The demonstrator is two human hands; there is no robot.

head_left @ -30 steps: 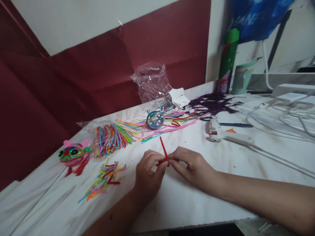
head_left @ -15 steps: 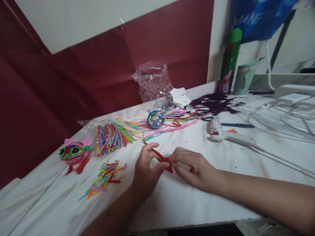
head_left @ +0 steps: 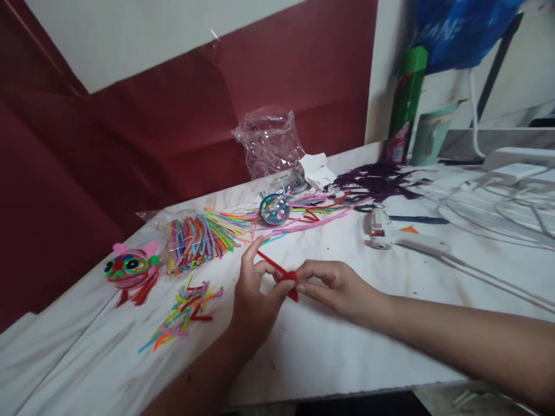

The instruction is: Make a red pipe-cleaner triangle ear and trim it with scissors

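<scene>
A red pipe cleaner point(head_left: 273, 263) is pinched between both hands above the white marbled table point(head_left: 329, 352). Its straight end slants up to the left, while the other end is bent into a small folded shape below my fingertips. My left hand point(head_left: 255, 294) grips it with thumb and fingers, the index finger raised. At the folded part, my right hand point(head_left: 333, 283) pinches it with thumb and forefinger. Left of my hands lies a loose pile of short, colourful pipe cleaner pieces point(head_left: 188, 312).
A pipe cleaner animal face point(head_left: 132, 271) sits far left beside a bag of colourful pipe cleaners point(head_left: 195, 240). Behind my hands stands a clear decorated ball point(head_left: 274, 209). At right lie a white glue gun point(head_left: 381, 231), cables point(head_left: 498, 208) and purple strands point(head_left: 381, 182), near a green cup point(head_left: 433, 138).
Both hands have shifted slightly left with the red pipe cleaner. My left index finger has lifted away from its straight end, and my right fingers are closer together at the fold.
</scene>
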